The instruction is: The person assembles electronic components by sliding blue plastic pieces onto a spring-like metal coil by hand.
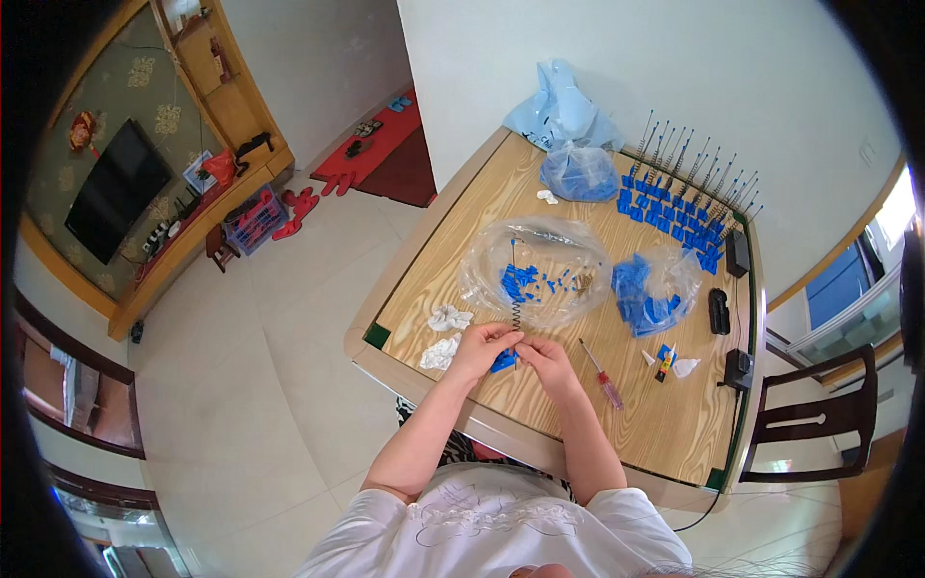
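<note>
My left hand [484, 349] and my right hand [545, 360] meet near the table's front edge, fingertips pinched together. Between them stands a thin dark rod with a black coil spring [516, 314], gripped around its lower part. The rod's blue tip points away from me. A blue plastic piece [502, 361] shows just below my left fingers; whether it is joined to the rod is hidden. Beyond my hands lies an open clear plastic bag [477, 275] with small blue parts [521, 280] on it. To the right of my right hand is a screwdriver [602, 378] with a clear red handle.
Several finished-looking spring rods on blue bases [674, 214] stand in rows at the far right. Bags of blue parts [655, 289] lie nearby. A glue tube [666, 363], crumpled tissues [441, 351] and a black case [719, 311] rest on the table [665, 433]. A chair [814, 419] stands right.
</note>
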`<state>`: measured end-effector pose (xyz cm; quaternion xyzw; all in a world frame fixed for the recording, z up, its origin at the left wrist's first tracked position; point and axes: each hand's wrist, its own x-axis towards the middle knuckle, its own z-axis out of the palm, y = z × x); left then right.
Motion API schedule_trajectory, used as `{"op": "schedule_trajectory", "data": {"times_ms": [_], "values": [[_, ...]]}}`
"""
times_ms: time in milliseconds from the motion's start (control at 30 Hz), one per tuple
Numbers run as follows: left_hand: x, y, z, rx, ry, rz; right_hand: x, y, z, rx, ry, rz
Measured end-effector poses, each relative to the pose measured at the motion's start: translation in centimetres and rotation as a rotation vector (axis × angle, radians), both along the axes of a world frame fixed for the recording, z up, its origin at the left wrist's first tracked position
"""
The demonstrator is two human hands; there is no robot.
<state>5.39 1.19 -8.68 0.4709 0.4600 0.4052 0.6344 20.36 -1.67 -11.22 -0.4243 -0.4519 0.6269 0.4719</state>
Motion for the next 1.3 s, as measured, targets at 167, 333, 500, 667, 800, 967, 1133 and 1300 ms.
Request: {"op": "schedule_trajectory", "data": {"times_ms": [167, 333, 500, 667, 800, 967, 1133, 1300], "values": [[0.2, 0.1, 0.8, 0.003, 0.006, -0.034, 0.4, 0.3, -0.7, -0.038, 0.124, 0.003], [0.3, 1.1, 0.0, -0.038, -0.149, 0.079, 0.3, 0.1, -0.6, -0.021, 0.142, 0.007], [-0.1, 1.5, -0.4, 0.017, -0.097, 0.037, 0.1, 0.0, -0.8, -0.034, 0.103, 0.024], [-0.4, 1.2, -0.6, 0.017, -0.087, 0.053, -0.6, -0.1, -0.3, -0.055, 0.137, 0.006], [-0.7, 0.0, -0.2, 0.173, -0.08, 0.168, 1.1, 0.1, 0.0, -0.081, 0.148, -0.026], [-3.6, -2.4, -3.9, 0.413, 0.322, 0.204, 3.1, -1.5, 1.4, -0.139, -0.055, -0.119], [-2.7, -3.8, -4.7, 0.774, 0.592, 0.204, 4.1, -4.0, 0.1, -0.261, -0.258, -0.135], [-2.5, -3.1, -6.6, 0.833, 0.645, 0.181, 3.8, -3.9, 0.6, -0.342, -0.42, -0.128]]}}
